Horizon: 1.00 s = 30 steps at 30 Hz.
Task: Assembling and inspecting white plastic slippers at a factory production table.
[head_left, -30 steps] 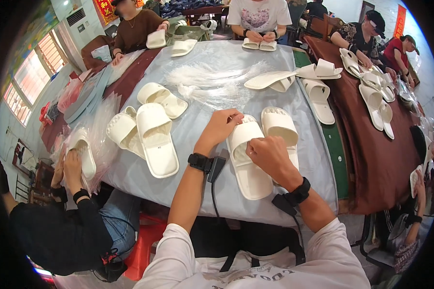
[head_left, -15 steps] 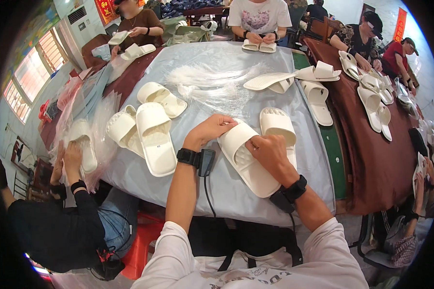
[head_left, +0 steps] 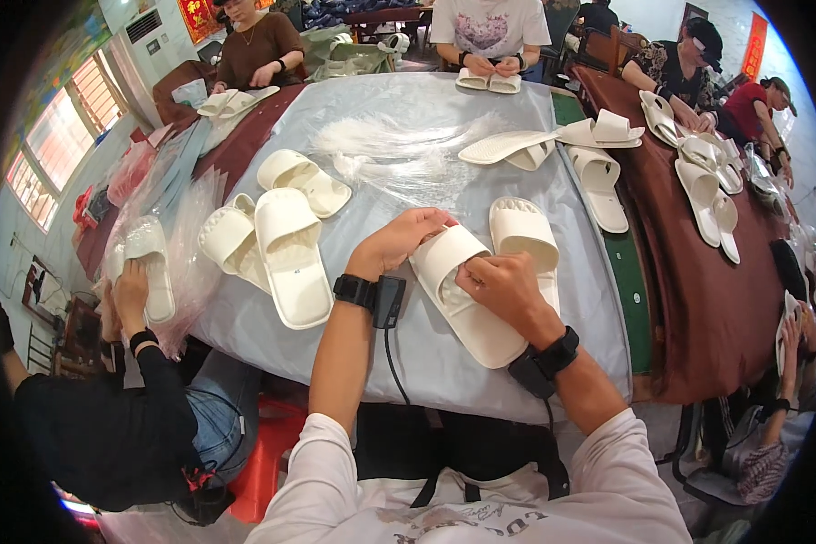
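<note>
A white slipper (head_left: 486, 329) lies on the grey table cover in front of me, its toe pointing away. My left hand (head_left: 399, 240) is closed with its fingertips at the toe end, by the front edge of the strap. At the strap's rear opening, my right hand (head_left: 503, 288) has curled fingers gripping the slipper; the fingertips are partly hidden there. A second white slipper (head_left: 524, 228) lies just right of it, partly covered by my right hand. Dark bands with small boxes sit on both my wrists.
Several white slippers (head_left: 292, 258) lie left of my hands, and others (head_left: 597, 190) to the right. Clear plastic bags (head_left: 408, 154) are heaped mid-table. A co-worker's hand (head_left: 131, 290) holds a slipper at left. A green strip (head_left: 621, 281) borders a brown-covered table (head_left: 698, 317).
My right hand has shifted slightly left at the strap opening; my left hand has barely moved. The co-worker at the far left has lowered a slipper to the table.
</note>
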{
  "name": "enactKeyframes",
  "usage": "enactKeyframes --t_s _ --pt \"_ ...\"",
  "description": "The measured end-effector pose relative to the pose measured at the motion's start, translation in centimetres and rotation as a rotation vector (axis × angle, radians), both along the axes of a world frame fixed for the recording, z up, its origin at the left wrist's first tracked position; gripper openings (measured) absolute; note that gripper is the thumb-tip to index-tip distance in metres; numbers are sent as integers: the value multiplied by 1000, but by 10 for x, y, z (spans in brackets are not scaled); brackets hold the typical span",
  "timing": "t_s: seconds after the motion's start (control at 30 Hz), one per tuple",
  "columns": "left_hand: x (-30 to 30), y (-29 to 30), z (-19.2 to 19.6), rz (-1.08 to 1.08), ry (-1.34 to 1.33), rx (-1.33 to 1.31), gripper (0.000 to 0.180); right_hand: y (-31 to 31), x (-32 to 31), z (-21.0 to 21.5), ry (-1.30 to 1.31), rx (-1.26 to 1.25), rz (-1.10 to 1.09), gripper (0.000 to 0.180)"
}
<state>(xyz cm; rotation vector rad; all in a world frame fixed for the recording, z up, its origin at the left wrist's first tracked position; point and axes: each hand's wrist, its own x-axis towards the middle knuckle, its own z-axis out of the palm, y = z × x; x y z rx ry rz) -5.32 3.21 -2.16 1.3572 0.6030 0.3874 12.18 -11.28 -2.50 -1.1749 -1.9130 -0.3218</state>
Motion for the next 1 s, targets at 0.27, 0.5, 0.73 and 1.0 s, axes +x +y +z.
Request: enactKeyframes --t_s 0.27,0.5,0.73,1.0 --pt "-3 6 -6 42 19 44 38 -3 -2 1 81 -46 -67 23" --pt "-1 5 -2 108 -29 -35 43 -2 0 -1 102 -122 -111 20" --pt "2 -11 13 -47 7 43 50 -1 1 -2 86 -69 7 21" --pt "2 -9 5 -115 -38 110 43 -2 0 -9 19 -131 -19 19"
